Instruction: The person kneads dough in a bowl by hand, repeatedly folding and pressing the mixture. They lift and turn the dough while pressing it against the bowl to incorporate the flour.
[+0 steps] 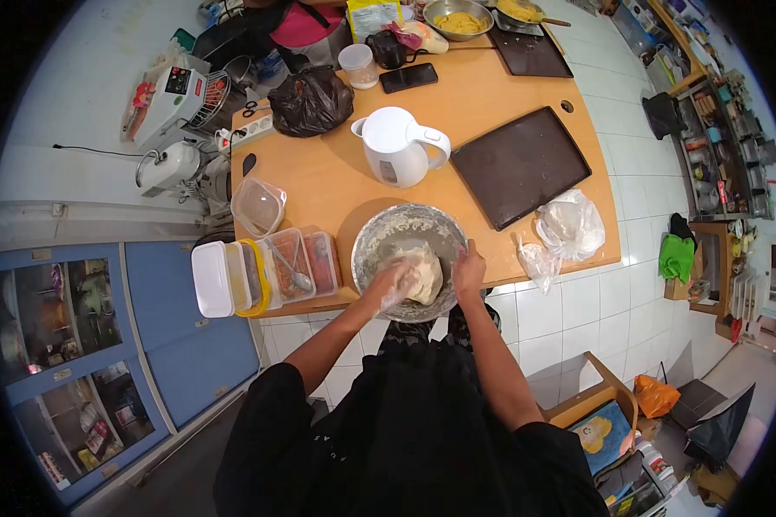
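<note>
At the table's front edge stands a metal mixing bowl (372, 226), its inner wall smeared with flour and bits of dough. Inside it lies a pale lump of dough (428, 274). My left hand (391, 284), coated in flour, reaches into the bowl and grips the dough's left side; its fingertips are partly hidden. On the bowl's right rim, my right hand (469, 273) is closed, holding the bowl. Just behind the bowl stands a white electric kettle (394, 145).
Stacked plastic containers (233, 274) and a spoon (297, 277) sit to the left. A dark baking tray (522, 164) and plastic bags (569, 226) lie to the right. Farther back are a black bag (310, 102), a phone (409, 77) and a lidded tub (359, 67).
</note>
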A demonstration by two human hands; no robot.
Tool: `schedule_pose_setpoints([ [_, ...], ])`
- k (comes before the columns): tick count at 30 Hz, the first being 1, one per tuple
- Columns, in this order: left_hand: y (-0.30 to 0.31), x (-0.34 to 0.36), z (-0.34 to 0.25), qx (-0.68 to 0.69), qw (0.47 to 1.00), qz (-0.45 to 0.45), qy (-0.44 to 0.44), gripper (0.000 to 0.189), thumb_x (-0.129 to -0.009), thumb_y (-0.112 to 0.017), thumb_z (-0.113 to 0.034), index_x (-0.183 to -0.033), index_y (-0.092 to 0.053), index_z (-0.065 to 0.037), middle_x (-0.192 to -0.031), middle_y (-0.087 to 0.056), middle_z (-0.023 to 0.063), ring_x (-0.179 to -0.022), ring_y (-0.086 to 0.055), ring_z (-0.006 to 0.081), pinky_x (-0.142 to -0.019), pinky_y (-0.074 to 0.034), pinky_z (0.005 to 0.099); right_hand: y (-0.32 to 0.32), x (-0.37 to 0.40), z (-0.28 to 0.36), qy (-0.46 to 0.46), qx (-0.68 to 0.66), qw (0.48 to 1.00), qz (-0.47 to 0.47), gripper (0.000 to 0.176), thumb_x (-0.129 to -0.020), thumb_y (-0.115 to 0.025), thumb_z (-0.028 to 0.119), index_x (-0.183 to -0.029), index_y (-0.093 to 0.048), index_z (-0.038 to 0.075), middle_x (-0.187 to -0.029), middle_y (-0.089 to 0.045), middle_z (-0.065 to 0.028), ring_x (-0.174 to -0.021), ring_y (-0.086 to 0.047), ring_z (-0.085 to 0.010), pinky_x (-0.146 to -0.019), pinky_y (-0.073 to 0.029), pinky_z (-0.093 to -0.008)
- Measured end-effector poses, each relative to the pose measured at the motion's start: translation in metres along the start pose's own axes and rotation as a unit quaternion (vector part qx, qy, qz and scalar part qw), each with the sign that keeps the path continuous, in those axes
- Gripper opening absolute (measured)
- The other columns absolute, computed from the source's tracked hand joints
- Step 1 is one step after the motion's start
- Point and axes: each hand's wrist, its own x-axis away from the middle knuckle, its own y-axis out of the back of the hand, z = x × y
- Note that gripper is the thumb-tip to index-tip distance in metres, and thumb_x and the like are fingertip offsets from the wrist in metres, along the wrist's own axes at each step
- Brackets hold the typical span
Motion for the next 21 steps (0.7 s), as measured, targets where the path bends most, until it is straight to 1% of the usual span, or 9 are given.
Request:
schedule_pose_setpoints([
  [3, -0.008, -0.026, 0.008, -0.02, 0.988, -0.138, 0.067, 0.05, -0.086, -0.063, -0.035, -0.128, -0.055, -0.009, -0.128, -0.053, 0.0225, -0.122, -0.045, 0.0425, -0.103, -0.037, 0.0472, 0.001, -0.004, -0.004, 0.008, 0.002, 1.0, 0.026, 0.017, -0.091, -0.058, 0.011, -0.103, -0.056, -0.001, -0.078, -0.062, -0.0284, -0.077, -0.062, -0.0461, -0.065, -0.047, -0.0487],
  [7, -0.064, -0.07, 0.041, -0.242, 0.964, -0.087, 0.06, 0.051, -0.083, -0.063, -0.041, -0.122, -0.052, -0.011, -0.119, -0.051, 0.0192, -0.112, -0.05, 0.0406, -0.096, -0.04, 0.0513, 0.004, -0.001, 0.001, -0.007, -0.195, 0.981, -0.003, 0.035, -0.093, -0.06, 0.022, -0.119, -0.053, 0.0, -0.097, -0.066, -0.0251, -0.085, -0.066, -0.0402, -0.075, -0.051, -0.0456],
  [8, -0.066, -0.073, 0.026, -0.247, 0.956, -0.122, 0.096, 0.037, -0.087, -0.058, -0.038, -0.114, -0.056, -0.012, -0.113, -0.053, 0.0141, -0.109, -0.051, 0.0377, -0.094, -0.039, 0.0559, 0.0, 0.008, -0.006, 0.006, -0.179, 0.983, -0.028, 0.038, -0.093, -0.06, 0.023, -0.122, -0.052, -0.001, -0.099, -0.066, -0.0245, -0.087, -0.066, -0.039, -0.078, -0.051, -0.0444],
  [10, -0.056, -0.085, 0.008, -0.235, 0.961, -0.084, 0.12, 0.029, -0.088, -0.056, -0.032, -0.11, -0.057, -0.014, -0.111, -0.054, 0.0124, -0.107, -0.054, 0.0366, -0.092, -0.04, 0.0564, -0.005, 0.039, -0.018, 0.033, -0.145, 0.985, -0.083, 0.044, -0.094, -0.059, 0.026, -0.127, -0.049, -0.002, -0.103, -0.065, -0.0233, -0.091, -0.066, -0.0368, -0.084, -0.05, -0.042],
  [11, -0.055, -0.09, 0.002, -0.227, 0.963, -0.063, 0.133, 0.025, -0.089, -0.055, -0.03, -0.109, -0.058, -0.014, -0.11, -0.054, 0.0116, -0.107, -0.055, 0.0361, -0.092, -0.041, 0.0567, -0.003, 0.057, -0.017, -0.017, -0.168, 0.984, -0.063, 0.044, -0.097, -0.055, 0.024, -0.129, -0.046, -0.004, -0.104, -0.064, -0.027, -0.098, -0.064, -0.0401, -0.089, -0.048, -0.0416],
  [13, -0.057, -0.093, -0.008, -0.209, 0.971, -0.015, 0.111, 0.022, -0.09, -0.054, -0.025, -0.109, -0.059, -0.017, -0.114, -0.056, 0.0109, -0.106, -0.058, 0.0346, -0.091, -0.042, 0.0535, -0.012, 0.062, -0.019, -0.067, -0.148, 0.978, -0.129, 0.036, -0.097, -0.052, 0.019, -0.124, -0.049, -0.005, -0.104, -0.062, -0.0306, -0.099, -0.062, -0.0455, -0.085, -0.048, -0.0441],
  [17, -0.08, -0.097, 0.02, -0.187, 0.972, 0.063, 0.126, 0.025, -0.089, -0.054, -0.021, -0.113, -0.061, -0.021, -0.124, -0.056, 0.0111, -0.107, -0.061, 0.0335, -0.093, -0.042, 0.0522, 0.008, 0.016, -0.022, -0.02, -0.067, 0.996, -0.062, 0.026, -0.095, -0.052, 0.012, -0.114, -0.056, -0.005, -0.096, -0.063, -0.0306, -0.089, -0.062, -0.0453, -0.077, -0.047, -0.0443],
  [18, -0.074, -0.085, 0.008, -0.169, 0.979, 0.084, 0.076, 0.03, -0.089, -0.053, -0.02, -0.118, -0.061, -0.022, -0.129, -0.057, 0.0085, -0.114, -0.058, 0.034, -0.099, -0.039, 0.0523, 0.015, 0.007, -0.018, -0.022, -0.068, 0.996, -0.056, 0.023, -0.094, -0.052, 0.011, -0.111, -0.058, -0.005, -0.09, -0.063, -0.0308, -0.084, -0.062, -0.0467, -0.073, -0.047, -0.0456],
  [21, -0.082, -0.054, 0.013, -0.16, 0.985, 0.002, -0.072, 0.033, -0.086, -0.057, -0.024, -0.118, -0.063, -0.022, -0.128, -0.058, 0.0085, -0.118, -0.055, 0.0331, -0.104, -0.038, 0.048, 0.027, -0.01, -0.009, -0.026, -0.044, 0.999, -0.014, 0.019, -0.092, -0.053, 0.01, -0.106, -0.059, -0.003, -0.081, -0.063, -0.0296, -0.079, -0.061, -0.0482, -0.067, -0.047, -0.0493],
])
